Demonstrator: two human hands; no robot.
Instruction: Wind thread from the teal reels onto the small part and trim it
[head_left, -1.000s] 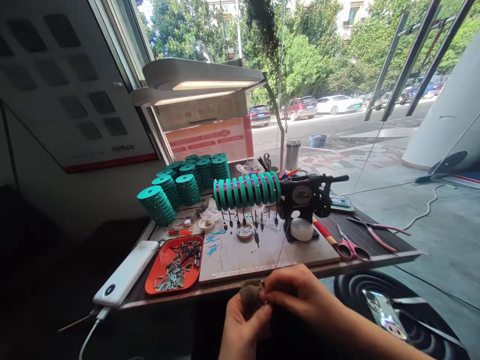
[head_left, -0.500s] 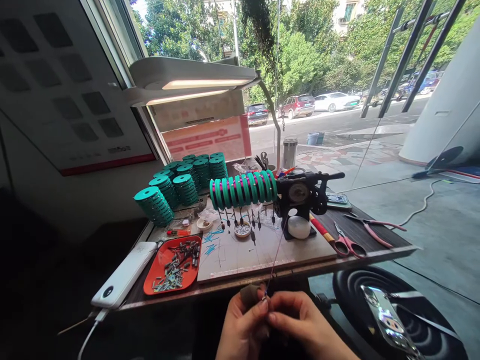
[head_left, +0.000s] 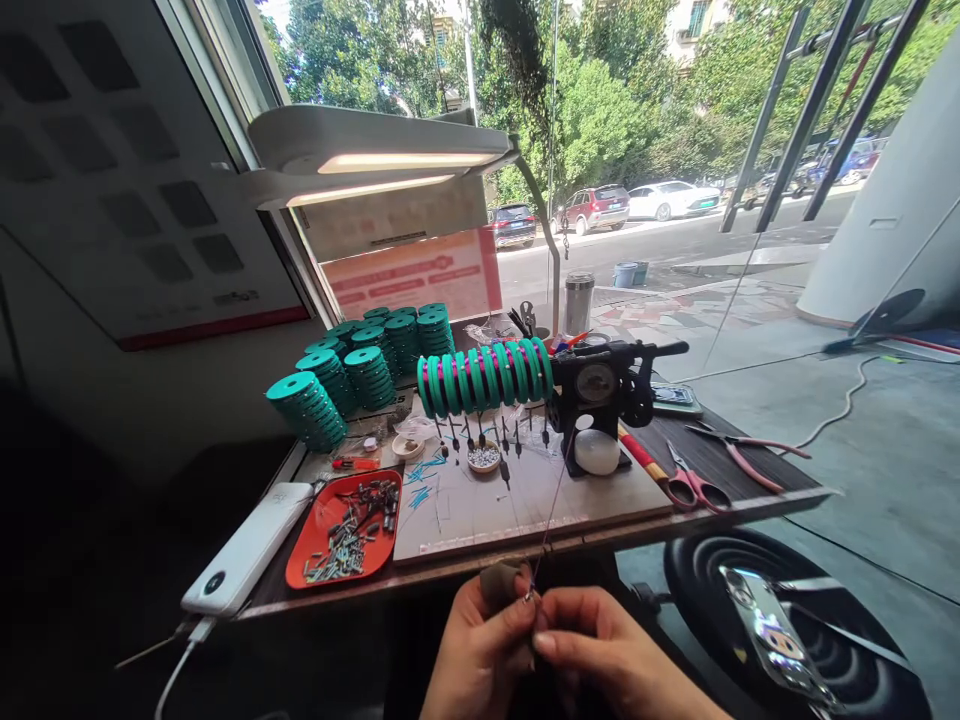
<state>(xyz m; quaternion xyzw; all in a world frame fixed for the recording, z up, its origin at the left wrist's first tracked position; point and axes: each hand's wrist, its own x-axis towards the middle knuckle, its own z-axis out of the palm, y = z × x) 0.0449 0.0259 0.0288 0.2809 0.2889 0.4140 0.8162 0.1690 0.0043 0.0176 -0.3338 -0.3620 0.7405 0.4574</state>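
My left hand (head_left: 487,628) and my right hand (head_left: 596,640) meet just in front of the table's front edge, fingertips close together. Both are closed in a pinch on a thin line (head_left: 553,505), which runs up from the fingertips towards the black winding machine (head_left: 596,385). A tiny shiny piece shows at the left fingertips, too small to name. One left finger wears a brownish cover (head_left: 500,588). On the machine's shaft sits a row of green spools (head_left: 486,378) with purple bands, and small dark weights (head_left: 505,470) dangle beneath them.
A red tray (head_left: 294,560) of metal parts and a white power bank (head_left: 247,548) lie at left. Stacked green spools (head_left: 306,410) stand behind. Scissors (head_left: 697,490) and pliers (head_left: 742,465) lie at right; a phone (head_left: 776,635) rests on a black round seat (head_left: 694,600). A lamp (head_left: 375,145) hangs above.
The right fingertips have shifted slightly against the left ones. Both hands keep their pinch on the line. The whole view has moved a little; the table things stay put.
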